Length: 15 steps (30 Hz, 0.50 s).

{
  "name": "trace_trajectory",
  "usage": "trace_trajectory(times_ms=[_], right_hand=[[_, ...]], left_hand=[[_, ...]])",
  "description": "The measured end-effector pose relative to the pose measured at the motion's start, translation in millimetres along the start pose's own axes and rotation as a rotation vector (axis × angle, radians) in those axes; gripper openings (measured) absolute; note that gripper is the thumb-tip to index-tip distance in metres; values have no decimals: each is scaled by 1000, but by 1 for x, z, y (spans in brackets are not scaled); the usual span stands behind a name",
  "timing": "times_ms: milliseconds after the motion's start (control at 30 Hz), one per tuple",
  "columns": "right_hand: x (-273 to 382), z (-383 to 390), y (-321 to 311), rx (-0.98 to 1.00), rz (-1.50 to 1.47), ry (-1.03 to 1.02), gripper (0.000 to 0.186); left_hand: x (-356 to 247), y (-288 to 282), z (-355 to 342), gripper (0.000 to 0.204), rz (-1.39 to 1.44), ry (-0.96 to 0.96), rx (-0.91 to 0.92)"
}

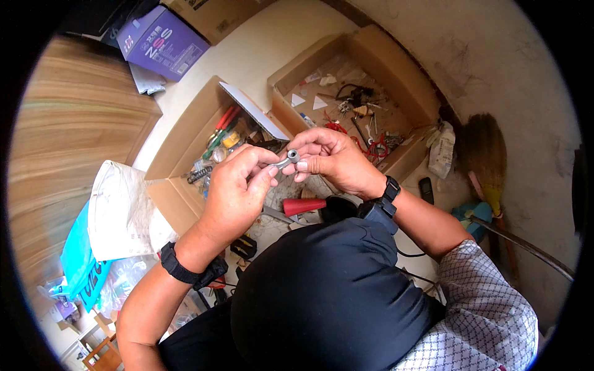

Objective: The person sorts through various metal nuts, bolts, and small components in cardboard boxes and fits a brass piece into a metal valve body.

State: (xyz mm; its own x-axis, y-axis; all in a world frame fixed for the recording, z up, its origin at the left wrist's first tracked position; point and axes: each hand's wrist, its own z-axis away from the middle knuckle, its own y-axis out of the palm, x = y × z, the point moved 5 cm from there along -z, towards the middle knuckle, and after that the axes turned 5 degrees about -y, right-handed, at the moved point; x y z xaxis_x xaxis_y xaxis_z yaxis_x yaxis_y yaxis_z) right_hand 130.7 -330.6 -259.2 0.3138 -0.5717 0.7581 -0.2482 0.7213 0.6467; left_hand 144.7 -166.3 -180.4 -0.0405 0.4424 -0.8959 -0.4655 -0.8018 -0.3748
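Note:
Between my two hands is a small bent grey metal piece (286,162) with a round, hollow end turned upward. The fingers and thumb of my left hand (234,185) pinch its narrow end. My right hand (339,162) has its thumb and fingers closed on the round end. Both hands are raised in front of my knee, above the near edges of two open cardboard boxes. What part of the piece lies under my fingertips is hidden.
The left cardboard box (179,145) holds tools and small jars; the right box (396,52) holds loose small hardware and red-handled tools. A red cone-shaped thing (303,206) lies below my hands. A purple box (164,46) stands far left, a broom (486,151) at right.

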Motion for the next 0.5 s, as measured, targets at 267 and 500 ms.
trace_trajectory(times_ms=[267, 500], right_hand=[[0, 2, 3, 18, 15, -44, 28], [0, 3, 6, 10, 36, -27, 28]], left_hand=[[-30, -1, 6, 18, -461, 405, -63], [17, 0, 0, 11, 442, -333, 88]])
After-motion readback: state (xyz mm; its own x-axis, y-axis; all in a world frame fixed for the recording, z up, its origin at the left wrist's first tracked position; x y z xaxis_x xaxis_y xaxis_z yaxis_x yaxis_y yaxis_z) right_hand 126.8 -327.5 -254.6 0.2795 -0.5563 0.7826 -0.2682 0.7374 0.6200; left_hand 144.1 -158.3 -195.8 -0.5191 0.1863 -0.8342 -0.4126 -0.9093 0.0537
